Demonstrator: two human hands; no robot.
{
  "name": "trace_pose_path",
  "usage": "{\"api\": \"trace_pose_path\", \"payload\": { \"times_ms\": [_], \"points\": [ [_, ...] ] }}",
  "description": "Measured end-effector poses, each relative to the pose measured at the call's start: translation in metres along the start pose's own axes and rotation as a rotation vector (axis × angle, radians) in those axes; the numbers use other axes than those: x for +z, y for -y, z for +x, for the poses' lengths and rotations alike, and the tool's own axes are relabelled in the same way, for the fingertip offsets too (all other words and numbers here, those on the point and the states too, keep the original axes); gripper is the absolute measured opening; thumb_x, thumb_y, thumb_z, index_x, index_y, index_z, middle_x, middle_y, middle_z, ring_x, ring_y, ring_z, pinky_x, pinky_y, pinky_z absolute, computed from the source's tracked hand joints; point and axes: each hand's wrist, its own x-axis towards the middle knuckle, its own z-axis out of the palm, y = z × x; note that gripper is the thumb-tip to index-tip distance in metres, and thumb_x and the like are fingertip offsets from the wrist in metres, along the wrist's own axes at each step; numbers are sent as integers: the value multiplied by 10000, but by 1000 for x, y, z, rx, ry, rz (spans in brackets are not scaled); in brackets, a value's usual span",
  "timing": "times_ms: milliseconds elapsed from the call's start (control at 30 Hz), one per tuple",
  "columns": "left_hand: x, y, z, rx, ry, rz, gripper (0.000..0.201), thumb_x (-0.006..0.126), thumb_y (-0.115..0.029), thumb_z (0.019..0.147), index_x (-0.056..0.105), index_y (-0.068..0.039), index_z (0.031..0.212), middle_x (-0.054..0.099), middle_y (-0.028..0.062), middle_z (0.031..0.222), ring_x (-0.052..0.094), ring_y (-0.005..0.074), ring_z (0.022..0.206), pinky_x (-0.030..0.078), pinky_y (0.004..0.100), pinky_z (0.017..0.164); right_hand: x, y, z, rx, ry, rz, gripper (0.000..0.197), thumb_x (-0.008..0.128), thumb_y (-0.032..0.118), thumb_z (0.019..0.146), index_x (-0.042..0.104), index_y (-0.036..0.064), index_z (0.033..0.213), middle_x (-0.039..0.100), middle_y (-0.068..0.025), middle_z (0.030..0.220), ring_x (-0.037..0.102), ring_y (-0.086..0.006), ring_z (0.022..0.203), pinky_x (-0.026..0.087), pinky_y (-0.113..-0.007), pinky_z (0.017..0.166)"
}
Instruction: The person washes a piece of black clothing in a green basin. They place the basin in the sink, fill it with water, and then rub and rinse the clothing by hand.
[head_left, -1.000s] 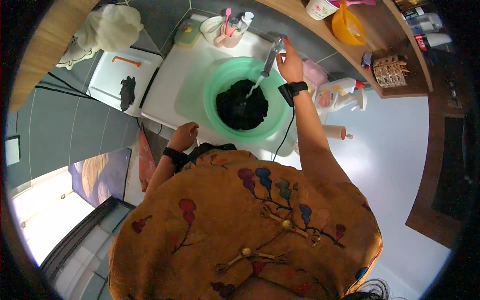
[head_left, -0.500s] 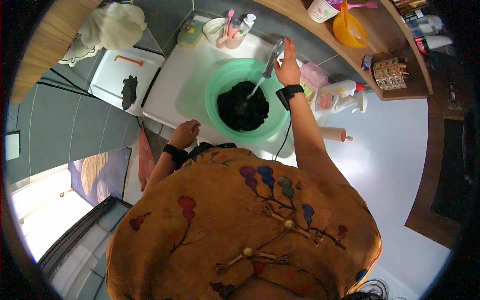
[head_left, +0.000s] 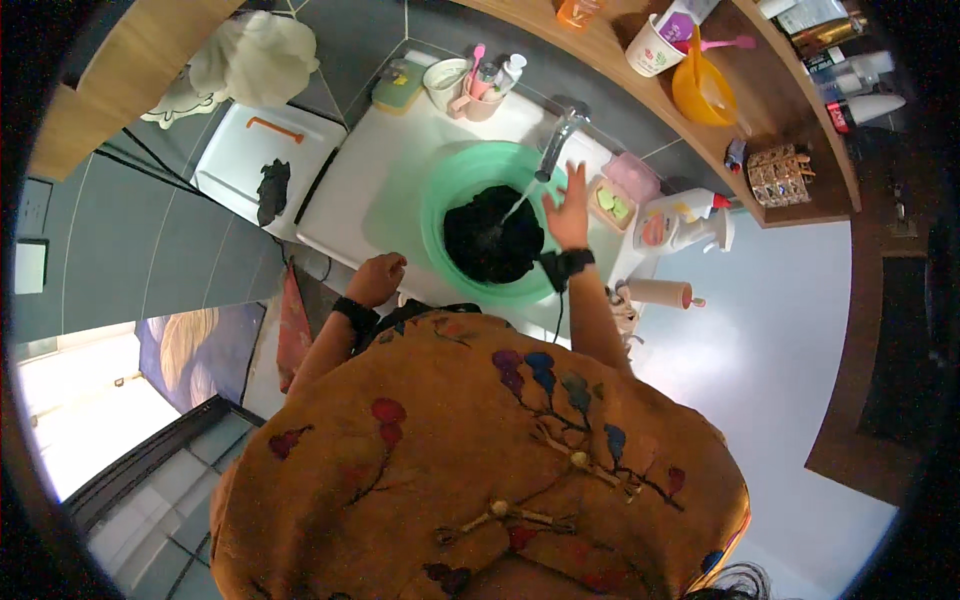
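Observation:
A green plastic basin (head_left: 437, 235) stands in the white sink (head_left: 340, 215) with a bunched dark cloth (head_left: 490, 235) inside it. Water runs from the chrome faucet (head_left: 562, 140) onto the cloth. Beside the faucet, to its right and nearer me, my right hand (head_left: 568, 212) is open with fingers spread and holds nothing. It is apart from the faucet, over the basin's right side. My left hand (head_left: 377, 280) rests near the sink's front edge, left of the basin, fingers curled in and nothing visible in them. Both wrists wear black bands.
Behind the basin stand a pink cup (head_left: 477, 103) with toothbrush and tubes, and a yellow-green container (head_left: 398, 85). On the right are a soap dish (head_left: 612, 203), a spray bottle (head_left: 685, 220) and a paper roll (head_left: 660, 292). A wooden shelf (head_left: 610, 60) overhangs the back right.
My right hand has come off the faucet, drawing back toward me with fingers spreading. Water still runs. My left hand stays by the sink's front edge, and the view has shifted slightly.

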Motion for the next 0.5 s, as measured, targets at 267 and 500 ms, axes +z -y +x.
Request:
{"api": "trace_pose_path", "payload": {
  "times_ms": [267, 500],
  "points": [
    [16, -1, 6, -54, 78, -18, 218, 437, -136, 742, 546, -7, 880, 574, 177, 829, 542, 324, 791, 433, 368, 703, 35, -75, -105, 757, 295, 407, 480, 578, 150, 751, 377, 24, 1168, 478, -145, 1098, 488, -218, 961, 424, -290, 757],
    [42, -15, 44, 61, 35, -294, 176, 483, -60, 731, 553, -5, 883, 583, 106, 795, 567, 210, 732, 449, 303, 659, 31, -129, -106, 472, 393, 516, 436, 573, 151, 741, 393, 93, 1134, 453, 5, 1027, 480, -162, 868, 427, -319, 721]
  ]
}}
